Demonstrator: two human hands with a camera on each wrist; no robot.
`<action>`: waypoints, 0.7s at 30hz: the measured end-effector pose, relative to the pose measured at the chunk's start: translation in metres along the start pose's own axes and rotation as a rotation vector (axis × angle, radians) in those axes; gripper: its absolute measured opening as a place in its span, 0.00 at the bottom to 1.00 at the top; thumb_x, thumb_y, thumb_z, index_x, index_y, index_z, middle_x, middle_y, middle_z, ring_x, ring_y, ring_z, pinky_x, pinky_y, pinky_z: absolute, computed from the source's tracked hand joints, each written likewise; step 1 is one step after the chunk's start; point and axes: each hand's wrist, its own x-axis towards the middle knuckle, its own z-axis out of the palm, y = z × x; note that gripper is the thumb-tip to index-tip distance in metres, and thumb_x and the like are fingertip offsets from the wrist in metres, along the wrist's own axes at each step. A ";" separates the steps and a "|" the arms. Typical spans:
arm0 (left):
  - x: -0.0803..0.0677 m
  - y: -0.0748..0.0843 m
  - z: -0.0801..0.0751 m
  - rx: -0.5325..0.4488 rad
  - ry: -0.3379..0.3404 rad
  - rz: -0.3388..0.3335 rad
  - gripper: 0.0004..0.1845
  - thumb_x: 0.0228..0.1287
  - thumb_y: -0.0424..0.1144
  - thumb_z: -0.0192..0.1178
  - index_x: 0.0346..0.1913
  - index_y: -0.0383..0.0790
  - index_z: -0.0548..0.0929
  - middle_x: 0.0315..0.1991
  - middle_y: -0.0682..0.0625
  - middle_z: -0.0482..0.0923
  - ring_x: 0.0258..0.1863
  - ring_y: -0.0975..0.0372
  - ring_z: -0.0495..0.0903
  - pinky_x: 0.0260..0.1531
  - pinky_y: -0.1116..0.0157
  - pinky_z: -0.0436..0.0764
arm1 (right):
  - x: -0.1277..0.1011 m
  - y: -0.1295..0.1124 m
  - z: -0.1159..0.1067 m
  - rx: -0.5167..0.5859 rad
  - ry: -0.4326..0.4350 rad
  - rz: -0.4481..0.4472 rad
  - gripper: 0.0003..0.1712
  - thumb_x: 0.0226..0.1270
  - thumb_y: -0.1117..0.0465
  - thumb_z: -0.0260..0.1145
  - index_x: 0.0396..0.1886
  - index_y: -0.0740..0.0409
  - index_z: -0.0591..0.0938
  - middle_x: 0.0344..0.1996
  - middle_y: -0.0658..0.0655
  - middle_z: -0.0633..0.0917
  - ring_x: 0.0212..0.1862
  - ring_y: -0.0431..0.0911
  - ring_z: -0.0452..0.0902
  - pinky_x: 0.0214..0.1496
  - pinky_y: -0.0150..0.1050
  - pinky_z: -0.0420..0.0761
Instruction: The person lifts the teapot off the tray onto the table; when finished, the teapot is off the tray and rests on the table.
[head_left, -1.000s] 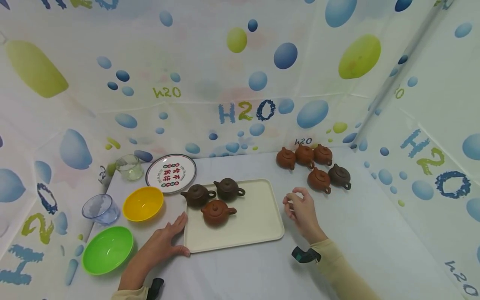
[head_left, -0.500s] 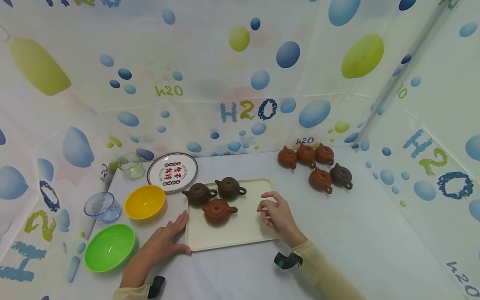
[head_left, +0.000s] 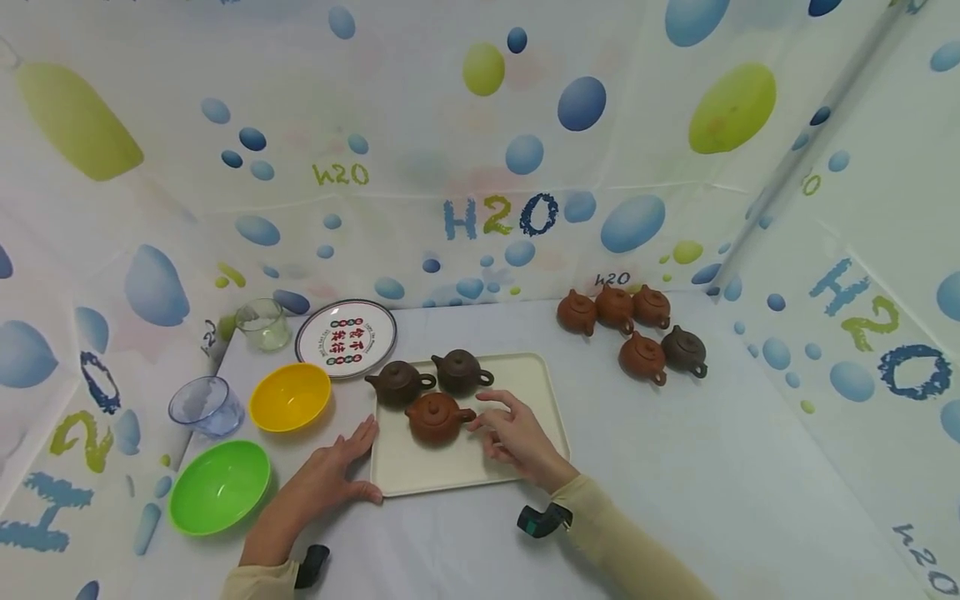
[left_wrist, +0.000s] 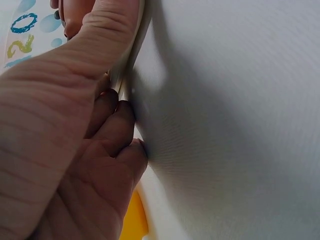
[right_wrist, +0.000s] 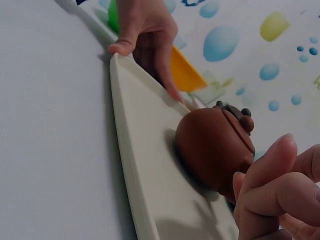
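Tabletop (head_left: 750,500): white, w/ cream tray (head_left: 423,473) on it. My L hand (head_left: 326,477), spread, touches tray's L edge. My R hand (head_left: 521,440), fingers bent, thumb & index apart, is just beside reddish teapot (head_left: 433,425); can't tell if touching. Teapot's on tray, nr 2 dk teapots (head_left: 458,377).

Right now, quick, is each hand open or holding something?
Left hand: open, touching the tray.
Right hand: open, beside the tray's reddish teapot; contact unclear.
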 end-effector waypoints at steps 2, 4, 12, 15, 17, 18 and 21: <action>0.000 0.000 0.000 -0.005 0.003 0.001 0.64 0.45 0.60 0.82 0.82 0.35 0.63 0.83 0.35 0.59 0.73 0.20 0.64 0.72 0.29 0.69 | 0.002 0.001 0.003 0.004 -0.003 0.000 0.29 0.75 0.65 0.60 0.75 0.56 0.72 0.39 0.53 0.91 0.17 0.36 0.72 0.15 0.25 0.63; -0.001 0.000 0.000 -0.006 0.008 0.008 0.64 0.45 0.59 0.82 0.82 0.34 0.63 0.83 0.34 0.59 0.72 0.20 0.65 0.72 0.29 0.69 | 0.002 0.003 0.005 0.010 -0.001 0.000 0.28 0.75 0.65 0.60 0.73 0.58 0.73 0.37 0.52 0.91 0.17 0.36 0.72 0.15 0.24 0.64; -0.002 0.001 0.003 0.033 0.052 0.052 0.63 0.45 0.56 0.83 0.81 0.31 0.65 0.81 0.34 0.64 0.69 0.20 0.70 0.71 0.32 0.73 | 0.002 0.006 0.011 0.003 -0.027 0.027 0.17 0.79 0.60 0.64 0.61 0.62 0.82 0.34 0.51 0.89 0.17 0.34 0.72 0.12 0.24 0.59; -0.001 0.000 0.003 0.030 0.061 0.063 0.63 0.44 0.56 0.83 0.81 0.32 0.66 0.81 0.34 0.64 0.69 0.20 0.70 0.70 0.31 0.73 | 0.000 0.006 0.013 -0.005 -0.060 0.059 0.16 0.79 0.56 0.65 0.56 0.63 0.82 0.34 0.51 0.88 0.17 0.35 0.74 0.13 0.25 0.59; -0.001 -0.002 0.002 0.017 0.066 0.066 0.63 0.44 0.56 0.84 0.80 0.31 0.66 0.81 0.33 0.64 0.69 0.19 0.69 0.70 0.30 0.72 | -0.002 0.006 0.014 -0.014 -0.091 0.076 0.17 0.79 0.54 0.65 0.54 0.65 0.82 0.34 0.51 0.87 0.19 0.36 0.76 0.13 0.26 0.59; 0.000 -0.004 0.004 0.022 0.072 0.075 0.62 0.45 0.57 0.83 0.81 0.32 0.66 0.80 0.33 0.64 0.68 0.19 0.70 0.69 0.30 0.73 | -0.002 0.006 0.016 -0.019 -0.108 0.081 0.18 0.79 0.54 0.65 0.53 0.65 0.82 0.34 0.52 0.86 0.19 0.37 0.77 0.14 0.26 0.60; 0.000 -0.006 0.004 0.020 0.067 0.074 0.63 0.44 0.57 0.83 0.81 0.31 0.65 0.80 0.32 0.64 0.67 0.18 0.70 0.68 0.29 0.73 | -0.005 0.006 0.020 -0.044 -0.136 0.084 0.19 0.79 0.52 0.64 0.49 0.66 0.83 0.34 0.53 0.86 0.21 0.38 0.81 0.15 0.26 0.61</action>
